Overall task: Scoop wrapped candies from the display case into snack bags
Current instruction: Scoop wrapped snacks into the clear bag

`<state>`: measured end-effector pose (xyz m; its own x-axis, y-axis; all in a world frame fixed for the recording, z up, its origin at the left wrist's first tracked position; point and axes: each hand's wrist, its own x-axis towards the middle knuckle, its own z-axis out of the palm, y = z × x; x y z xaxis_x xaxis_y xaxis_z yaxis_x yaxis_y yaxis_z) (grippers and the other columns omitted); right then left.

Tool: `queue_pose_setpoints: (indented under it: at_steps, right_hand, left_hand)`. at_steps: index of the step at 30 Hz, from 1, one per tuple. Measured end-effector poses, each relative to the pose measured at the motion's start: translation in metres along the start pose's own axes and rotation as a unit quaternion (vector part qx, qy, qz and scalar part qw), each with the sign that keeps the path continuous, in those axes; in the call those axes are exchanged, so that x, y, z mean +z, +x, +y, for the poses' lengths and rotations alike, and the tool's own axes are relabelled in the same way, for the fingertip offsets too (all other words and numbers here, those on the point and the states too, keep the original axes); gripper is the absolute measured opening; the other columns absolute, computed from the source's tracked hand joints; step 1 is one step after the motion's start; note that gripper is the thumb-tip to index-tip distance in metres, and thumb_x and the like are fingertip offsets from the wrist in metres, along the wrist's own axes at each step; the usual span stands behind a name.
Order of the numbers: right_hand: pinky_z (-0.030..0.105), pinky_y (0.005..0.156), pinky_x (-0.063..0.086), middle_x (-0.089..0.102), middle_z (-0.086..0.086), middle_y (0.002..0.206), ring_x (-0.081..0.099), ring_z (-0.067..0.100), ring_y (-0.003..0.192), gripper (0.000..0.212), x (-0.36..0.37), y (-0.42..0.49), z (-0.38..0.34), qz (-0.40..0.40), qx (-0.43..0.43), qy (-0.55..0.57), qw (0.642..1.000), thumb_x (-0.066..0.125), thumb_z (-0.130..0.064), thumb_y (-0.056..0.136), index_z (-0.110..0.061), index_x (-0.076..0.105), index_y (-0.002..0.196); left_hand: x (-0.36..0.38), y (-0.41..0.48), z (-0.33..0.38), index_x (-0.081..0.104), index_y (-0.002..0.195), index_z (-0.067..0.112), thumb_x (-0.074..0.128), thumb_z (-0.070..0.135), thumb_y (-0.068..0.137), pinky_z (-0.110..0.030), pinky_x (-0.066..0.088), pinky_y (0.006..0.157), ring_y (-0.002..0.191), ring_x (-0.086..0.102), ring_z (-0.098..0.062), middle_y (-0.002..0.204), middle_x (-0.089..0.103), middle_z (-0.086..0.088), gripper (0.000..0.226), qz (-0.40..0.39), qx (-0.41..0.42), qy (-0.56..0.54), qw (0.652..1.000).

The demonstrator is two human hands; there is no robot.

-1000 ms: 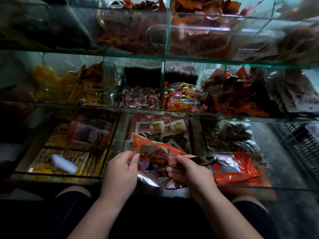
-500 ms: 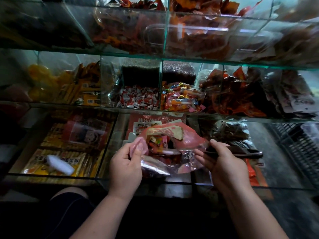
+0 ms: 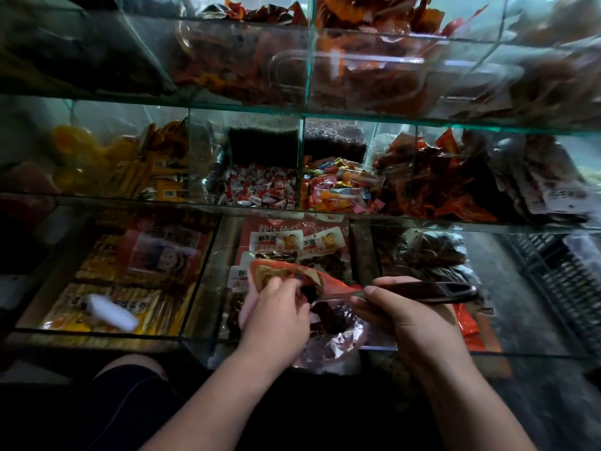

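Person's body, head view. The left hand point(image 3: 276, 317) and right hand point(image 3: 409, 323) were bare. Each joined a bare forearm, the left meeting the frame edge toward 7 o'clock, the right toward 5 o'clock. Farther out at 7 o'clock showed a knee point(image 3: 128, 362), uncovered on top. Below it lay a dark, close-fitting garment point(image 3: 130, 415) with a faint curved seam.

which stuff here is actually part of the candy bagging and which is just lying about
In the job:
red-rimmed clear snack bag, held by the left hand
dark plastic scoop, in the right hand
red-and-white wrapped candies

Lying about:
white cylinder
yellow stick packets
black slatted crate
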<state>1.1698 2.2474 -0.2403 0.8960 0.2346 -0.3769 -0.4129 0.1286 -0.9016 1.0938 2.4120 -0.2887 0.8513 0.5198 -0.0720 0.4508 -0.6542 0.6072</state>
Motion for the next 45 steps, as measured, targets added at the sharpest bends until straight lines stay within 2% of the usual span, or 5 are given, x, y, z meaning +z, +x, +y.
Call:
queue_pose_setpoints:
  at_steps: [7,27,34,38,45]
  right_hand:
    - [0.034,0.060,0.062,0.069,0.032,0.079,0.075,0.047,0.079,0.012,-0.012,-0.031,-0.028,-0.018,-0.012,0.036,0.999,0.069,0.011,0.083,-0.001,0.069,0.082]
    - [0.033,0.067,0.065,0.070,0.008,0.066,0.078,0.036,0.083,0.003,-0.004,-0.037,-0.082,-0.036,-0.078,0.172,0.981,0.064,-0.003,0.085,-0.005,0.062,0.083]
    - [0.034,0.076,0.064,0.071,0.021,0.093,0.077,0.034,0.093,0.005,0.015,0.045,-0.092,0.013,-0.072,0.265,0.961,0.061,-0.004,0.096,-0.001,0.061,0.093]
    - [0.028,0.077,0.062,0.076,0.015,0.093,0.078,0.018,0.087,0.007,0.039,0.088,-0.078,0.025,-0.196,0.012,0.980,0.067,-0.006,0.093,-0.011,0.070,0.096]
    - [0.032,0.082,0.056,0.071,0.001,0.100,0.067,0.018,0.092,0.019,0.028,0.094,-0.080,-0.090,-0.559,-0.455,0.688,0.067,-0.005,0.085,-0.012,0.071,0.102]
  left_hand:
    - [0.014,0.004,-0.019,0.042,0.147,0.031,0.014,0.071,0.094,-0.041,0.033,0.110,0.137,0.037,-0.015,0.147,0.045,0.006,0.071,-0.007,0.013,0.026,1.000]
    - [-0.046,0.075,0.056,0.073,0.121,0.013,0.053,0.028,0.102,-0.043,0.040,0.109,0.123,0.057,-0.021,0.125,0.068,-0.002,0.031,0.234,0.270,-0.077,0.931]
    - [-0.067,0.120,0.082,0.060,0.136,0.019,0.045,0.032,0.107,-0.014,0.036,0.104,0.127,0.049,-0.009,0.138,0.056,0.002,0.035,0.210,0.138,-0.263,0.932]
    - [-0.055,0.101,0.061,0.062,0.132,0.024,0.052,0.031,0.104,-0.020,0.045,0.099,0.117,0.054,-0.003,0.128,0.058,0.010,0.030,0.191,0.090,-0.296,0.932]
    - [-0.048,0.091,0.041,0.059,0.136,0.027,0.061,0.027,0.097,-0.044,0.045,0.110,0.129,0.052,-0.014,0.137,0.056,0.007,0.038,0.162,0.056,-0.274,0.946]
